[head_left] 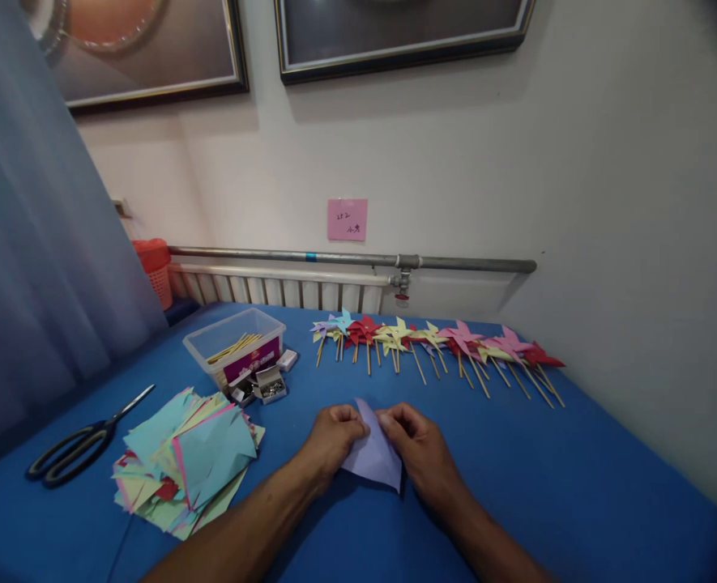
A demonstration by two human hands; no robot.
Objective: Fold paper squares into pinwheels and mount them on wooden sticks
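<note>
A folded lavender paper square (373, 457) lies on the blue table (577, 478) in front of me. My left hand (330, 441) pinches its left edge and my right hand (419, 449) pinches its right edge, fingers curled on the top corner. To the left sits a loose pile of coloured paper squares (188, 461), mostly light blue and yellow.
A row of finished paper pinwheels on wooden sticks (437, 344) lies along the far table edge. A clear plastic box with sticks (236, 344), small boxes of pins (268, 386) and black scissors (78, 445) sit at the left. A radiator and pipe run along the wall.
</note>
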